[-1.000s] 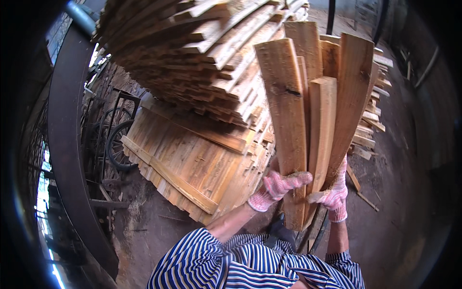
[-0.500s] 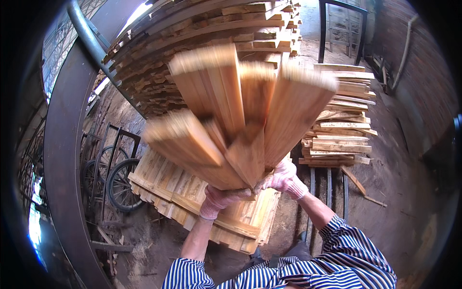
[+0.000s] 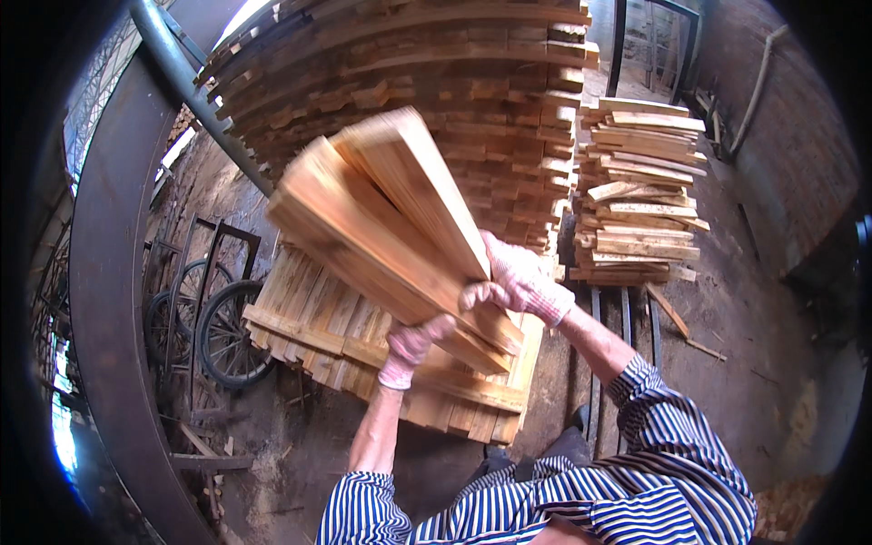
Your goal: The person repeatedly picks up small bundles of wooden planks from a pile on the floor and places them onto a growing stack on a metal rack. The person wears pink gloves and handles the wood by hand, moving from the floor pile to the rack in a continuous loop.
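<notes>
While gripping the boards [image 3: 372,250] at the centre of the frame, clasping their lower left edge with the left hand [image 3: 416,350] and their right edge with the right hand [image 3: 520,280]. Closing the wide fan of a moment ago into a narrower bundle, making the load more compact, over the low stack [image 3: 309,295] at lower centre. Slanting lengthwise, pointing far ends upper left, near ends lower right.

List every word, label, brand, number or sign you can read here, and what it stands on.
None: no text can be read.
Held boards: no lettering seen; their far ends are blurred, so small marks there could not be read.
Tall wood stack, smaller wood pile, striped shirt: no legible writing.
</notes>
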Motion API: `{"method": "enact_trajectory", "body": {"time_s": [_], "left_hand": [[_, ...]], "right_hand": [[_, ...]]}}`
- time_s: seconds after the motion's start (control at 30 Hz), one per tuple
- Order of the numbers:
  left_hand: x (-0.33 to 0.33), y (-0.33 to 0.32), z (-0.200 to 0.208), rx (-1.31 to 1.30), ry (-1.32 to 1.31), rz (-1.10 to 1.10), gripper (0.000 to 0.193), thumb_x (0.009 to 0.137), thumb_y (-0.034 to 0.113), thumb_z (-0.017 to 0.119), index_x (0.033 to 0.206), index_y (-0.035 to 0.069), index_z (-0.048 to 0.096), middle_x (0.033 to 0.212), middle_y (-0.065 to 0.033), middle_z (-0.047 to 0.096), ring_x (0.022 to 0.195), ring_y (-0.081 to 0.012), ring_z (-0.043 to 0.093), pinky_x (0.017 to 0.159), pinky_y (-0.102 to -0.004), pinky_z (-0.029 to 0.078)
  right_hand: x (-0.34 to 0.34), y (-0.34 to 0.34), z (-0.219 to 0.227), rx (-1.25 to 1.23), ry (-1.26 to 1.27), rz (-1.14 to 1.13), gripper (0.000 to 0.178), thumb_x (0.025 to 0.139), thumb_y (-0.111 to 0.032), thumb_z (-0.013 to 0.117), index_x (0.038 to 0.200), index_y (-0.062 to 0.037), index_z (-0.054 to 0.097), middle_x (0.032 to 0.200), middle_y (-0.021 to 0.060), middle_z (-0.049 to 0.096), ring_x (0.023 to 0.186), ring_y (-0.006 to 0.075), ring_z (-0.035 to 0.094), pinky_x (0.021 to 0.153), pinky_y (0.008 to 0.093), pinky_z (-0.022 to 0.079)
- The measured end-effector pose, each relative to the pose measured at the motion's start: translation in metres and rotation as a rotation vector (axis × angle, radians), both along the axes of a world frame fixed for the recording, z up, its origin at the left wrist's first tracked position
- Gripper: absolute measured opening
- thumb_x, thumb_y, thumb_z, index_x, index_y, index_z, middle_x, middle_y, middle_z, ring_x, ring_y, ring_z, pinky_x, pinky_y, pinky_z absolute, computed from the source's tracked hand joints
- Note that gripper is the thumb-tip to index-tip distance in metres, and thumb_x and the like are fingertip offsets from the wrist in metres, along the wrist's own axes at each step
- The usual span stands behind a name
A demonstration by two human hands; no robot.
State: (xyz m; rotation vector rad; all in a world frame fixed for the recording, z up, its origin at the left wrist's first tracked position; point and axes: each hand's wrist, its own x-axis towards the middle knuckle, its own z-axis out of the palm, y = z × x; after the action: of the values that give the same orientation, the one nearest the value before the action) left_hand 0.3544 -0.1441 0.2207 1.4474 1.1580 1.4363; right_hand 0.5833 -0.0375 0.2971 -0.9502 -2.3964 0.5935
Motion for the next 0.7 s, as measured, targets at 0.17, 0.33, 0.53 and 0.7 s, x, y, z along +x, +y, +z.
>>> {"method": "enact_trajectory", "body": {"time_s": [0.17,0.33,0.53,0.7], "left_hand": [[-0.081,-0.034,0.009,-0.353,-0.188,-0.124,0.047,0.099,0.05,0.057,0.123,0.012,0.067,0.114,-0.0066,0.072,0.103,-0.0173,0.068,0.091,-0.0358,0.056],[-0.158,-0.025,-0.036,-0.513,-0.349,-0.141,0.038,0.099,0.023,0.062,0.133,0.007,0.06,0.124,-0.0058,0.067,0.119,-0.017,0.061,0.108,-0.0352,0.046],[-0.188,0.041,-0.054,-0.829,-0.305,-0.021,0.05,0.092,0.018,0.071,0.135,-0.002,0.057,0.129,-0.0109,0.064,0.114,-0.0234,0.063,0.102,-0.0348,0.049],[-0.216,0.076,-0.098,-0.767,0.377,0.18,0.076,0.086,0.044,0.073,0.14,-0.004,0.048,0.13,-0.0252,0.061,0.114,-0.0374,0.062,0.101,-0.0432,0.05]], "right_hand": [[-0.054,-0.045,0.019,-0.316,0.065,-0.056,0.145,0.06,-0.077,0.078,0.159,-0.0097,-0.004,0.101,0.0292,0.068,0.092,0.042,0.069,0.084,0.0459,0.055],[-0.11,-0.081,-0.019,-0.757,0.123,-0.212,0.141,0.065,-0.063,0.082,0.157,0.0008,-0.004,0.108,0.0272,0.068,0.09,0.0321,0.07,0.081,0.0399,0.059],[-0.155,-0.058,-0.087,-0.821,0.148,-0.294,0.124,0.075,-0.064,0.071,0.154,0.0078,0.009,0.123,0.0322,0.062,0.109,0.0419,0.065,0.09,0.0399,0.055],[-0.165,-0.042,-0.065,-0.704,0.227,0.236,0.108,0.077,-0.062,0.072,0.153,-0.0002,0.026,0.138,0.0264,0.055,0.123,0.038,0.059,0.101,0.0406,0.048]]}}
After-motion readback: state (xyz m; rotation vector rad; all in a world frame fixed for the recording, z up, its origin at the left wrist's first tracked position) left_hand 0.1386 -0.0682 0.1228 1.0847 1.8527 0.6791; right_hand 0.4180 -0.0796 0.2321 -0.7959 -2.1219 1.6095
